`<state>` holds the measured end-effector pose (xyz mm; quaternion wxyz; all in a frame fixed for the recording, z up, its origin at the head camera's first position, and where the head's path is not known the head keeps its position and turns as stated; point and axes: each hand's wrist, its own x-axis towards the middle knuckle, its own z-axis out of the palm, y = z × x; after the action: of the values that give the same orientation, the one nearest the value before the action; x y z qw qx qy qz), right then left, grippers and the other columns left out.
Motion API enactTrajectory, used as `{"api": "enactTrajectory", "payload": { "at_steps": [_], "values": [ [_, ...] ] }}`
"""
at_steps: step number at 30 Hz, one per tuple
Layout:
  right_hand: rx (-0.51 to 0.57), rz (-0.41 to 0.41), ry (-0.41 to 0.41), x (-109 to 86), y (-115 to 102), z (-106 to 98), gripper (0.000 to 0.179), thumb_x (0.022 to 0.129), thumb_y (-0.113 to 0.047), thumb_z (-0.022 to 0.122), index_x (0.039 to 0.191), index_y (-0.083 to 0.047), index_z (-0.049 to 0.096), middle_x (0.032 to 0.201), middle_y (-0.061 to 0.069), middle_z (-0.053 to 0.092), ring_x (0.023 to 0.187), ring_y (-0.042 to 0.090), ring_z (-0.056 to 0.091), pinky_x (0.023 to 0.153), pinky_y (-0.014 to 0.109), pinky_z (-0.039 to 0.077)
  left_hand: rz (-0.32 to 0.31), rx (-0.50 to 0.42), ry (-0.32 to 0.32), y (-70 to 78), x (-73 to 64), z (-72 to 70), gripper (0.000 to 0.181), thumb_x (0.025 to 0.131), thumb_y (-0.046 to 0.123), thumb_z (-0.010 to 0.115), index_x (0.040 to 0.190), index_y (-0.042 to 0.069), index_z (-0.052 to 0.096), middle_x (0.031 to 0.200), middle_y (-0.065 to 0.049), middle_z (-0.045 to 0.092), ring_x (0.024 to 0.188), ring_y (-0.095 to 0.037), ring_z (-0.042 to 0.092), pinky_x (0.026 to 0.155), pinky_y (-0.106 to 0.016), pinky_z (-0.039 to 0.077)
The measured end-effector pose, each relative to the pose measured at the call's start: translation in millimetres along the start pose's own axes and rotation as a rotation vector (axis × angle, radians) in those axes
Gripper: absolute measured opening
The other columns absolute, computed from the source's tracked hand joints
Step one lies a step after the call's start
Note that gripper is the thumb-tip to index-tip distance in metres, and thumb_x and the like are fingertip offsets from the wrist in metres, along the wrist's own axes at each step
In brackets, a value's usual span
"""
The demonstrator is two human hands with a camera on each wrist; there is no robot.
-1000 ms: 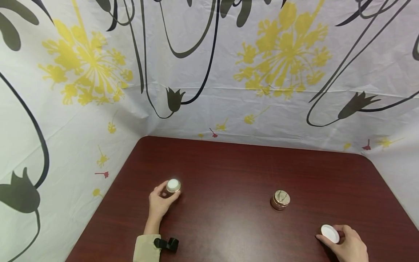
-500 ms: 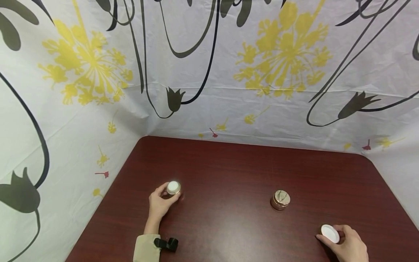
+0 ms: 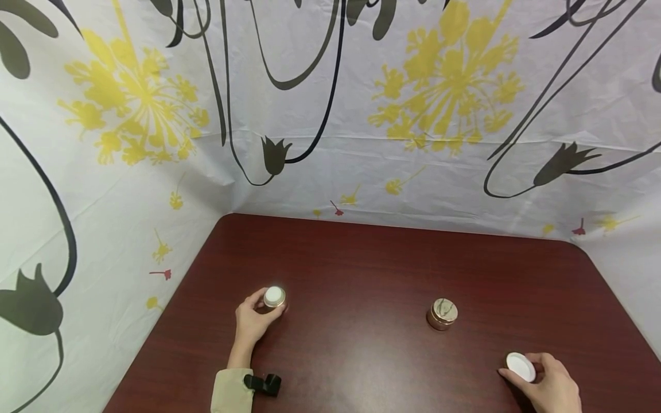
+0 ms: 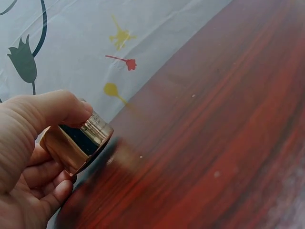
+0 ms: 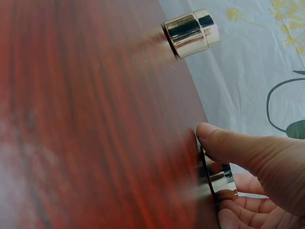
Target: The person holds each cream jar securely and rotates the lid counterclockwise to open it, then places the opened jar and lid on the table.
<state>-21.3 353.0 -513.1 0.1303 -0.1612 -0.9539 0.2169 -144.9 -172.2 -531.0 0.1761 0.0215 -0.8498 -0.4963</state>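
At the left of the table, my left hand (image 3: pixel 253 327) grips a small gold jar (image 3: pixel 274 297) between thumb and fingers, its round white top facing up. Side-on in the left wrist view, the jar's shiny gold wall (image 4: pixel 78 145) shows, with its base at the tabletop. Near the right front, my right hand (image 3: pixel 555 383) holds a shallow round gold piece that looks like a lid (image 3: pixel 521 367), white inside facing up. Its gold side (image 5: pixel 220 179) shows between thumb and fingers in the right wrist view.
Between the hands, closer to the right one, stands a closed gold jar (image 3: pixel 442 315) with a marbled-looking top. The glossy reddish-brown table (image 3: pixel 335 264) meets a white floral sheet (image 3: pixel 310 115) at its back and sides. A black strap (image 3: pixel 262 384) circles the left sleeve.
The jar in my left hand has come down very slightly towards me. My right hand and the standing jar have stayed in place.
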Motion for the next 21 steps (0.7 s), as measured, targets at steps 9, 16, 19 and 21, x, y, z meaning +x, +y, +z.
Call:
{"api": "enactTrajectory", "payload": {
  "at_steps": [9,16,19,21],
  "values": [
    [0.004,0.002,-0.011,0.5,-1.4,-1.0,0.059,0.058,-0.029,0.088,0.090,0.008,0.056,0.071,0.011,0.053,0.060,0.018,0.048,0.050,0.030,0.038,0.009,0.033,-0.009,-0.7,0.1,-0.8,0.048,0.064,0.011,0.086,0.107,0.000,0.067,0.096,-0.016,0.066,0.081,-0.028,0.059,0.070,-0.038,0.050],
    [0.009,-0.017,0.014,-0.6,0.7,-0.2,0.058,0.056,-0.028,0.089,0.089,0.008,0.056,0.070,0.011,0.054,0.060,0.018,0.048,0.049,0.030,0.038,0.022,0.032,-0.004,-0.6,-0.2,-0.8,0.048,0.063,0.009,0.086,0.106,0.002,0.068,0.092,-0.012,0.067,0.082,-0.025,0.058,0.070,-0.037,0.048],
    [0.013,-0.025,0.019,-0.8,1.4,0.0,0.058,0.056,-0.029,0.089,0.089,0.007,0.057,0.070,0.010,0.054,0.059,0.016,0.047,0.049,0.030,0.037,0.023,0.043,-0.003,-0.1,-0.3,-1.0,0.047,0.063,0.009,0.085,0.106,0.002,0.068,0.089,-0.010,0.067,0.081,-0.024,0.058,0.070,-0.037,0.048],
    [0.015,-0.031,0.024,-0.7,1.6,0.0,0.058,0.056,-0.029,0.089,0.089,0.007,0.057,0.071,0.010,0.054,0.059,0.014,0.046,0.049,0.030,0.037,0.021,0.048,-0.005,0.2,-0.3,-1.3,0.047,0.063,0.009,0.085,0.106,0.002,0.068,0.089,-0.010,0.066,0.081,-0.024,0.057,0.070,-0.037,0.048]
  ]
}}
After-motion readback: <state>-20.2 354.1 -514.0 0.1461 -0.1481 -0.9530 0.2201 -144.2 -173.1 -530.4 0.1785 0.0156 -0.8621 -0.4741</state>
